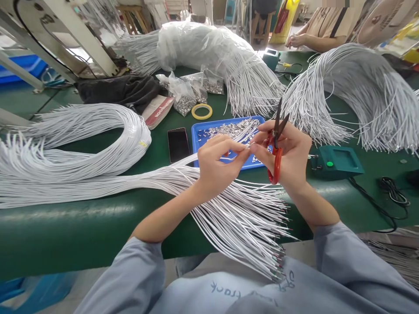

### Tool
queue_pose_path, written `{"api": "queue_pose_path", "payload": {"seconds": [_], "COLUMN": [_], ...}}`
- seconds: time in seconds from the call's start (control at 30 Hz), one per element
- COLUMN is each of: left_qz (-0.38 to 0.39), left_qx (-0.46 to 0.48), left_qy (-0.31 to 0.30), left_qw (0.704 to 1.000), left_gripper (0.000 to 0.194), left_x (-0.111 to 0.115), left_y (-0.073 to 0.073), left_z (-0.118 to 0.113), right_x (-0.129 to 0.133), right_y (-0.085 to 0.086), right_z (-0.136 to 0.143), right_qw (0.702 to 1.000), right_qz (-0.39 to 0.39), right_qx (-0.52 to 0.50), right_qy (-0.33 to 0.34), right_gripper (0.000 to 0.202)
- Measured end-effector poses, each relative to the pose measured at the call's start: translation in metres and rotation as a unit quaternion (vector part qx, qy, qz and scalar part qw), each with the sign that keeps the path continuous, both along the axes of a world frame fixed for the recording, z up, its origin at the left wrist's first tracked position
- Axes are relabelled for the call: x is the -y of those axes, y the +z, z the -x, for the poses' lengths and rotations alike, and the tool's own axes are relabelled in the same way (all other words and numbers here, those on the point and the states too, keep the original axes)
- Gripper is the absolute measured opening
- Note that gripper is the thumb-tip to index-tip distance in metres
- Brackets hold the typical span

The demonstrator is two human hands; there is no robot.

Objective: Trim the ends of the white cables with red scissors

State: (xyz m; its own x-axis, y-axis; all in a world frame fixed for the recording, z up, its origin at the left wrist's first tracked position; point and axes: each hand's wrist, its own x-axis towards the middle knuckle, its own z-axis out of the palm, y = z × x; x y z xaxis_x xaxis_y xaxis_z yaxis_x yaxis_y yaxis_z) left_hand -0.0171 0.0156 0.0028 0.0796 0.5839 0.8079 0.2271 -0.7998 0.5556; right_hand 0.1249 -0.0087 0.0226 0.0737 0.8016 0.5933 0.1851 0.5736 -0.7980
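Observation:
Over the blue tray [195, 135], my left hand [218, 162] is closed in a pinch on the end of a thin white cable. My right hand [290, 152] has red-handled scissors [277, 163] hooked in it, dark blades pointing up and apart. Its thumb and forefinger meet the left fingertips at the cable end; whatever tiny part is between them is hidden. Small silvery metal pieces [229, 129] lie in the tray, with several white cables resting on them. Beneath my forearms a bundle of white cables [242, 218] fans out over the table edge, dark and reddish tips toward me.
Looped white cables [124, 131] lie at left. A plastic-wrapped bundle [199, 46] and another large bundle [363, 83] stand behind. Nearby are a phone [178, 145], yellow tape [201, 111], bags of metal parts [185, 98] and a green device [340, 161]. Another person's hand [296, 40] shows behind.

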Motion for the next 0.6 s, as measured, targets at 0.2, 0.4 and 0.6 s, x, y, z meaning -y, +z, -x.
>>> {"api": "queue_pose_path", "payload": {"seconds": [0.2, 0.4, 0.6], "left_qz": [0.045, 0.095, 0.103], "left_qx": [0.016, 0.05, 0.084], "left_qy": [-0.025, -0.031, -0.033], "left_qw": [0.999, 0.994, 0.991], "left_gripper": [0.018, 0.021, 0.02], "left_x": [-0.001, -0.003, -0.006], "left_y": [-0.003, 0.004, 0.01], "left_z": [0.0, 0.004, 0.009], "right_x": [-0.003, -0.012, -0.015], "right_y": [0.0, -0.003, -0.006], "right_z": [0.0, -0.007, -0.003], "right_qw": [1.0, 0.992, 0.971], "right_qz": [-0.011, -0.026, -0.056], "right_qx": [0.025, 0.109, 0.229], "right_qy": [-0.015, -0.054, -0.048], "right_gripper": [0.019, 0.027, 0.028]}}
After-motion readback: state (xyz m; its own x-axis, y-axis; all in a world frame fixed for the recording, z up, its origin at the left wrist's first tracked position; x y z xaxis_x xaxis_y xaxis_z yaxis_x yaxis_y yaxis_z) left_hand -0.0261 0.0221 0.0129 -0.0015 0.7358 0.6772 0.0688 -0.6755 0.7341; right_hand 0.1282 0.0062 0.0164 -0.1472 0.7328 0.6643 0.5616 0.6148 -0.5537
